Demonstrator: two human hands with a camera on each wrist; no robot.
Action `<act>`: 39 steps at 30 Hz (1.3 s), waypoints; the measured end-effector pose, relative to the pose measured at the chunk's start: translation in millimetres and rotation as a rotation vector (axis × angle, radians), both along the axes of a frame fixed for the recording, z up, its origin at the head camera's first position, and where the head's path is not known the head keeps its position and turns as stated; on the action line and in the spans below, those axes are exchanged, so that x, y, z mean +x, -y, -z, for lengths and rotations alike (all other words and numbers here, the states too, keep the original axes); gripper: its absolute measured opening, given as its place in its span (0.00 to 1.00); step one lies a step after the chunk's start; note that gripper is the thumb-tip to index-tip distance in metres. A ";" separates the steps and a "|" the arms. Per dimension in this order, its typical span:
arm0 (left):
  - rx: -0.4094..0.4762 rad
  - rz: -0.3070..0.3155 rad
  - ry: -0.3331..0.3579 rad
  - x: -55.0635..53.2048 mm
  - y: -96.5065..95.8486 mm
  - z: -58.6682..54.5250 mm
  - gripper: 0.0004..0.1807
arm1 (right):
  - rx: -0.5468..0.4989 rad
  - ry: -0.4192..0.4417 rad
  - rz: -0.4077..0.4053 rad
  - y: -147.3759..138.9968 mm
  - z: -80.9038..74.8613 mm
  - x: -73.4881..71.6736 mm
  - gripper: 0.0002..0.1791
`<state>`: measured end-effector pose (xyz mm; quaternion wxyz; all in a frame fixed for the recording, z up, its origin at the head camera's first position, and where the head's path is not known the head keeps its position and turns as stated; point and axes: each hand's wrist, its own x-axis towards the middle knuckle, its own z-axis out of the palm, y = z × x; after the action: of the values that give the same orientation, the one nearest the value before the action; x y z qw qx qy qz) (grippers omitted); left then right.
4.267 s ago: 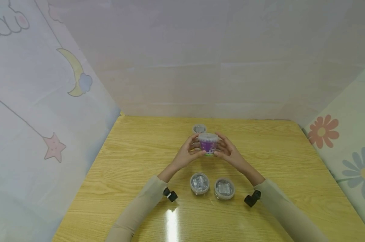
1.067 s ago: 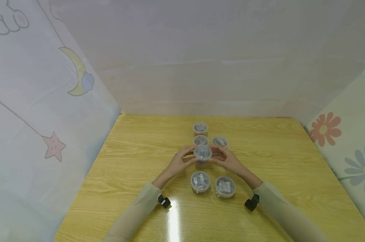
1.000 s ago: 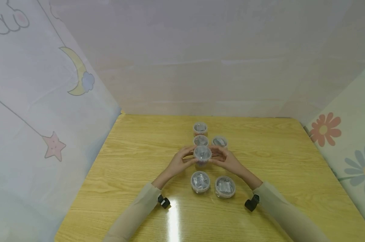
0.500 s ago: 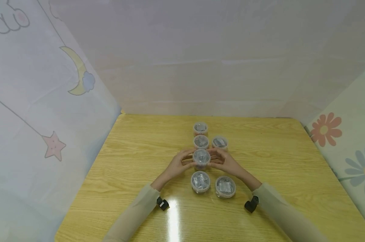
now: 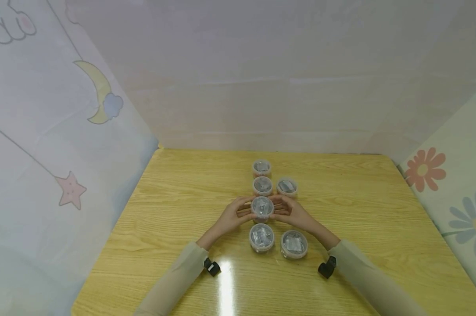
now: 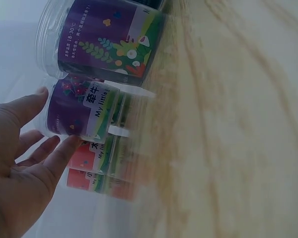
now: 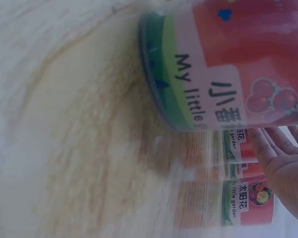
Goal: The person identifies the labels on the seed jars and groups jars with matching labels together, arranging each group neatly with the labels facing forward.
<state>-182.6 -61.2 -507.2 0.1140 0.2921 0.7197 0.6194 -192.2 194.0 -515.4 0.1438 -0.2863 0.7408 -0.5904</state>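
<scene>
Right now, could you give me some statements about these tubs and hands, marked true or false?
1. The left hand and right hand hold the same tub. True.
2. Nine tubs show in the head view. False: there are six.
3. That tub has a plain white label. False: its label is mostly purple in the left wrist view.
4. The table has a wood-grain top. True.
5. Neither hand touches the near right tub. True.
</scene>
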 end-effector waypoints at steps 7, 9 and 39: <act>0.000 -0.004 0.010 -0.5 -0.2 2.8 0.31 | -0.004 -0.021 0.002 0.0 3.0 -0.1 0.29; -0.003 -0.003 0.018 -0.3 -0.2 2.7 0.31 | -0.013 -0.023 -0.006 0.0 3.5 -0.1 0.30; -0.071 -0.020 0.045 3.7 3.8 -4.3 0.32 | 0.032 -0.016 0.015 -4.0 -7.6 0.8 0.30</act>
<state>-178.9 -64.9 -502.8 0.1341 0.2668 0.7414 0.6010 -191.4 198.0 -507.8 0.1379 -0.2832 0.7533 -0.5773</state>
